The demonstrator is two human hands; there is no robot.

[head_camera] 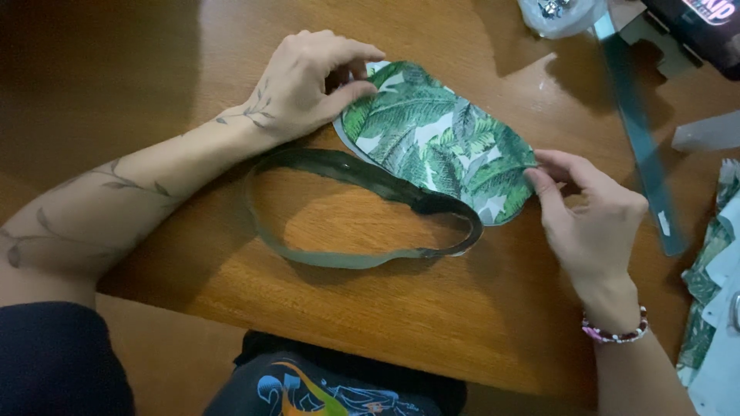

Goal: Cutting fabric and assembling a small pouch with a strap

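A padded, oval fabric piece [435,139] printed with green leaves on white lies on the wooden table [478,308]. A dark green band [339,166] loops from it toward me and rests flat on the wood. My left hand [308,85] pinches the piece's far left edge between thumb and fingers. My right hand [590,212] pinches its right end at the fingertips.
A long translucent teal ruler [640,135] lies at the right. A clear plastic bag [559,15] and a dark box [701,27] sit at the top right. More leaf-print fabric [713,285] lies at the right edge. The table's front edge runs close to my body.
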